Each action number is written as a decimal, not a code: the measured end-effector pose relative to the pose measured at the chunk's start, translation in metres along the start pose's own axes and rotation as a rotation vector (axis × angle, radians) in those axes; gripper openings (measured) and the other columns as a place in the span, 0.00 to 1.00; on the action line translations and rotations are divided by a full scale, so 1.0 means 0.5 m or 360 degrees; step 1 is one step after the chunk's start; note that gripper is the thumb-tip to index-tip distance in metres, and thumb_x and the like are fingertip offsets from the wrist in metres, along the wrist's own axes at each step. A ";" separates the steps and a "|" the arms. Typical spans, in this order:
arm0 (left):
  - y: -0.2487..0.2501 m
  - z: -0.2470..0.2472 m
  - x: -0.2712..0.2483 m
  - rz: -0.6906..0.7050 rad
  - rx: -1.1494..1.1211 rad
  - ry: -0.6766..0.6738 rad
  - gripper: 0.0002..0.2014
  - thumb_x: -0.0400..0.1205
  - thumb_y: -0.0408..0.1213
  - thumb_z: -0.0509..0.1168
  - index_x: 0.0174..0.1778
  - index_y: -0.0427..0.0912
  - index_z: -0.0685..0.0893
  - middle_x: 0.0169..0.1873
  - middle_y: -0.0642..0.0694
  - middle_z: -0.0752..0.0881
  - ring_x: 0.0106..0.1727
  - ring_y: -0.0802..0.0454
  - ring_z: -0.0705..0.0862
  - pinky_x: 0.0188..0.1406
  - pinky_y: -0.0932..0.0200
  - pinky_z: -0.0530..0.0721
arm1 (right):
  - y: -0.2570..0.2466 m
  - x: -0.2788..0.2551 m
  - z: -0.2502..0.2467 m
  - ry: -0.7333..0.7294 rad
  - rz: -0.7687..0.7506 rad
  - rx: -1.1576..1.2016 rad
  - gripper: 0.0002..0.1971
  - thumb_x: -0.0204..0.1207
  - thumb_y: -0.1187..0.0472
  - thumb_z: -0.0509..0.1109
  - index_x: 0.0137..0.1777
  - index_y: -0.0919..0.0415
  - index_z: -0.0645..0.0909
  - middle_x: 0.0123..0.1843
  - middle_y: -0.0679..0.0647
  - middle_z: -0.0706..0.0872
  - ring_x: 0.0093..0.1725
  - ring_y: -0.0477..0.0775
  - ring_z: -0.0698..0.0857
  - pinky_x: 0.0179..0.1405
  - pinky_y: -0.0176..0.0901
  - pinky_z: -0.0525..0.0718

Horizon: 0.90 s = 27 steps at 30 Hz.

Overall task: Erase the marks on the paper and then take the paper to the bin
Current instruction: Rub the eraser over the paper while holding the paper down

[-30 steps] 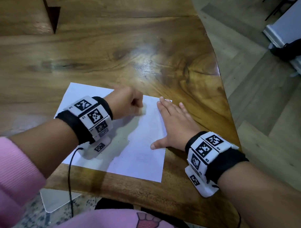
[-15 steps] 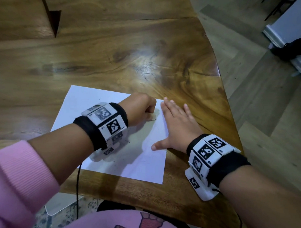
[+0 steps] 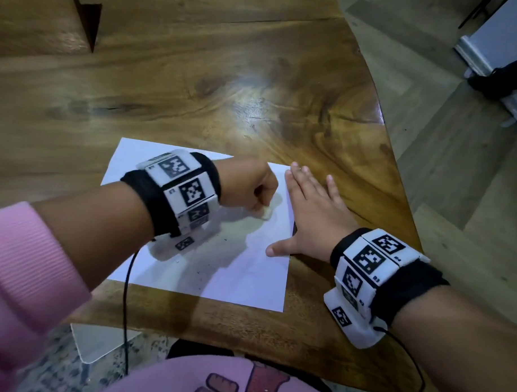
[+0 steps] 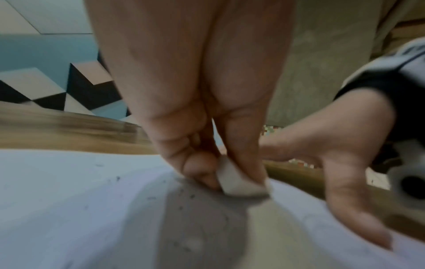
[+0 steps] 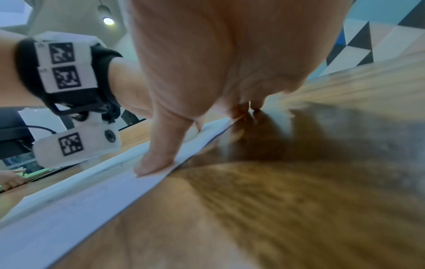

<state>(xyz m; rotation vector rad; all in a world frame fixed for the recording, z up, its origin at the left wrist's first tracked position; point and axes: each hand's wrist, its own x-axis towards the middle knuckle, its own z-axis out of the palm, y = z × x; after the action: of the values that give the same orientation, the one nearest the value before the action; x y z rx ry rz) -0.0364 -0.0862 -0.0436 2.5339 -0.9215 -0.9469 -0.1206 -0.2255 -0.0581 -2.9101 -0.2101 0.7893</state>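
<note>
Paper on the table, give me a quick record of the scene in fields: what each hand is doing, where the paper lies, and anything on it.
paper: white sheet lying flat near the table's front edge
left hand: pinches a white eraser and presses it on the paper
right hand: flat, fingers straight, on the paper's right edge, partly on the wood
on the paper: dark eraser crumbs, faint pencil marks
bin: not in view

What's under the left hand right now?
The left hand pinches a white eraser against the paper, with dark crumbs around. Any marks beneath the eraser are hidden.
</note>
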 end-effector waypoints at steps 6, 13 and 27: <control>0.010 -0.027 0.030 -0.0124 0.0014 0.0600 0.05 0.72 0.31 0.70 0.42 0.36 0.85 0.35 0.46 0.81 0.43 0.45 0.80 0.39 0.61 0.71 | 0.010 -0.001 0.001 -0.0066 -0.0053 0.0018 0.74 0.51 0.27 0.74 0.80 0.59 0.26 0.81 0.50 0.24 0.80 0.48 0.27 0.80 0.56 0.31; 0.001 -0.018 0.010 -0.0051 0.0072 0.0137 0.04 0.71 0.37 0.72 0.38 0.43 0.84 0.30 0.51 0.80 0.34 0.51 0.78 0.31 0.65 0.72 | 0.012 -0.001 0.000 -0.0099 -0.0048 0.0054 0.75 0.50 0.27 0.76 0.80 0.57 0.25 0.80 0.48 0.22 0.79 0.46 0.25 0.80 0.56 0.30; -0.004 -0.025 0.006 -0.0136 -0.0048 0.0481 0.06 0.72 0.34 0.70 0.43 0.37 0.84 0.27 0.55 0.76 0.35 0.50 0.76 0.27 0.70 0.68 | 0.012 0.009 0.009 -0.0195 -0.0017 0.0029 0.75 0.50 0.24 0.72 0.78 0.56 0.20 0.77 0.47 0.17 0.76 0.47 0.19 0.76 0.61 0.25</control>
<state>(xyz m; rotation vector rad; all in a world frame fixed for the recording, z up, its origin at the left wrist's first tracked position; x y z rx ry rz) -0.0253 -0.0864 -0.0365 2.6116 -0.7087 -0.5708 -0.1183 -0.2304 -0.0650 -2.8432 -0.2286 0.9636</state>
